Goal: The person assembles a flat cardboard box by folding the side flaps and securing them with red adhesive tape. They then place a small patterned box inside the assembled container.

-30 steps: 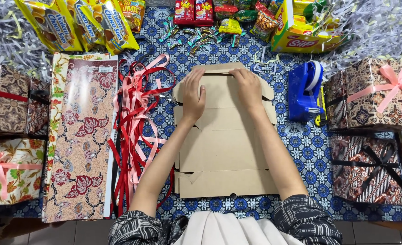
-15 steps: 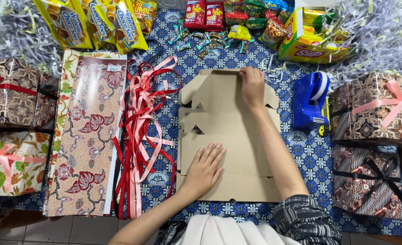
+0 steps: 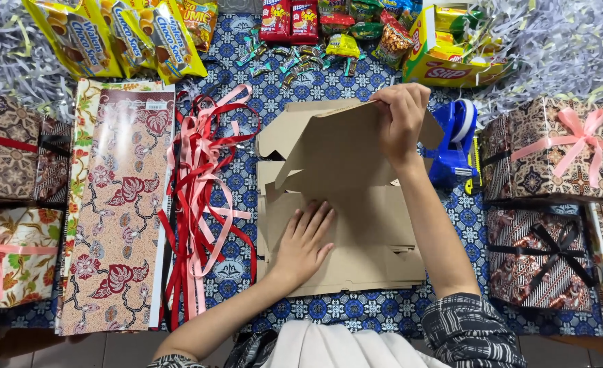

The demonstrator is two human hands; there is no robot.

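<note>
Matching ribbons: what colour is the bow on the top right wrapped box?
Pink bow, clearest in the head view.

Along the far edge, at the left, lie three yellow snack bags (image 3: 121,37) with blue panels, fanned side by side. Right of them stand two small red packets (image 3: 289,19), then a cluster of green, yellow and orange sachets (image 3: 362,31), with small teal sweet wrappers (image 3: 281,61) scattered in front. Farther right sits an open yellow carton (image 3: 451,51) with red lettering. A small white label (image 3: 156,105) sits at the top of the floral wrapping paper (image 3: 114,218). Wrapped gift boxes flank the scene: a brown patterned one with red ribbon (image 3: 8,157) and a floral one with pink ribbon (image 3: 12,255) on the left; one with a pink bow (image 3: 553,150) and one with a black bow (image 3: 543,255) on the right.
</note>
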